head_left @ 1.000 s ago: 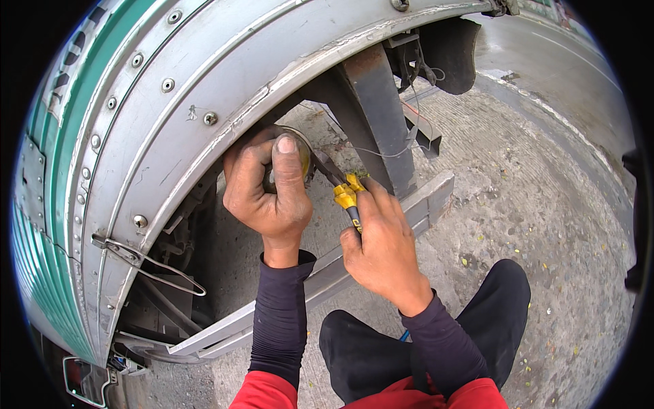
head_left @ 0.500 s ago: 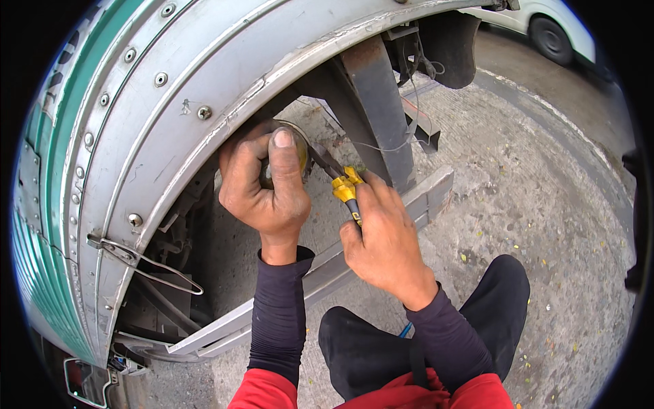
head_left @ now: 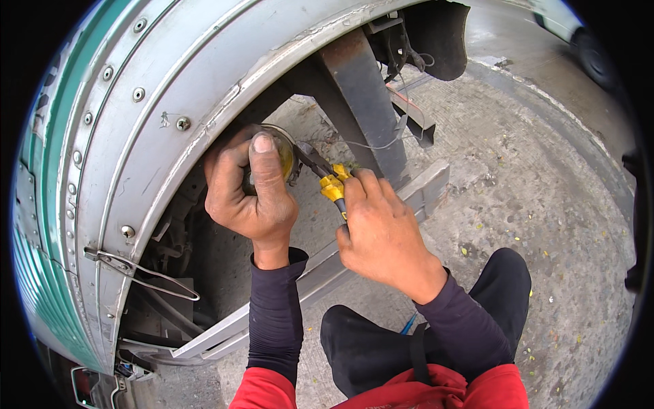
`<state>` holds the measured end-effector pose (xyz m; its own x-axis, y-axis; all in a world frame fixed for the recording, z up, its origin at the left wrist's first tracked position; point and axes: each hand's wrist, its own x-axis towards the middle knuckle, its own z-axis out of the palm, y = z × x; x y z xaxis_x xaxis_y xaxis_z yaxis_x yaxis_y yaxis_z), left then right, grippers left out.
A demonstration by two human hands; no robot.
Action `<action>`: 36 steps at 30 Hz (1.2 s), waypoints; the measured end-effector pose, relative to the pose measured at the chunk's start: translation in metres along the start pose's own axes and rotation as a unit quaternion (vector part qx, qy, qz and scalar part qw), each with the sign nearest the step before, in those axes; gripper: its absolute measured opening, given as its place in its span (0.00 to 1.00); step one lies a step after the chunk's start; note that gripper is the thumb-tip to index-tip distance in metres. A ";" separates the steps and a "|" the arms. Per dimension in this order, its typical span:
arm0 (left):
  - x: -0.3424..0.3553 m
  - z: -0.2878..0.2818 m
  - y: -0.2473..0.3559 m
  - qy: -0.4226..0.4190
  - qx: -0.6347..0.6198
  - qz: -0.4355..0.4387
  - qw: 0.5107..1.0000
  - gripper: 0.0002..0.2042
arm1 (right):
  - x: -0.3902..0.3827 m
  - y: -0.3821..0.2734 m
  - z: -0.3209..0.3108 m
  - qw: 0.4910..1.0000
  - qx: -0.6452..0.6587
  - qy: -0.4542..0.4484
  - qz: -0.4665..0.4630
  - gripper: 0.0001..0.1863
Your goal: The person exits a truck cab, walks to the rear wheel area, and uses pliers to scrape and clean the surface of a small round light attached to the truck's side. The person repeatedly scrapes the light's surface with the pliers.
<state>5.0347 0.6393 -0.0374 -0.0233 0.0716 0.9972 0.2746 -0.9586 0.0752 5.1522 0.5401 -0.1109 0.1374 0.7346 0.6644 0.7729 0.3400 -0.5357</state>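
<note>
My left hand [head_left: 259, 194] is closed, thumb up, around a round metal-rimmed piece with a yellow side [head_left: 286, 155]; its exact kind I cannot make out, and the fingers hide much of it. In my right hand [head_left: 388, 235] are pliers [head_left: 332, 187] with yellow and black handles. Their dark jaws point up and left, at the edge of the round piece. Whether the jaws grip anything there is too small to tell. Both hands are just under the curved lower edge of a silver vehicle panel [head_left: 197, 75].
A grey metal upright [head_left: 364, 102] with a thin wire [head_left: 381, 146] stands beyond the pliers. Below the hands runs a long metal rail [head_left: 323, 276]. A bent wire loop [head_left: 153, 276] sticks out from the panel. On the road, a white vehicle [head_left: 565, 20] shows at the upper right.
Both hands, the round piece and the pliers appear slightly further left, as the whole view has shifted. The grips look the same. The white vehicle has moved right.
</note>
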 end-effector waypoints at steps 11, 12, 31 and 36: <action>0.000 0.001 -0.002 0.005 -0.001 0.012 1.000 0.09 | -0.001 -0.003 0.002 0.999 0.025 -0.022 0.035 0.26; -0.001 0.001 -0.001 0.005 -0.001 0.009 1.000 0.09 | 0.000 -0.003 0.001 0.998 0.028 -0.033 0.039 0.25; 0.001 -0.002 -0.001 0.002 -0.007 0.010 1.000 0.09 | 0.008 0.008 0.006 0.989 0.140 -0.027 0.049 0.19; 0.001 -0.006 -0.005 -0.029 0.010 0.036 0.999 0.09 | 0.010 0.019 0.009 0.974 0.222 -0.015 0.045 0.14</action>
<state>5.0277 0.6428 -0.0370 0.0523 0.0189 0.9985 0.2929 -0.9561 0.0027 5.1623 0.5589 -0.1190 0.1681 0.7880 0.5923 0.4140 0.4889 -0.7679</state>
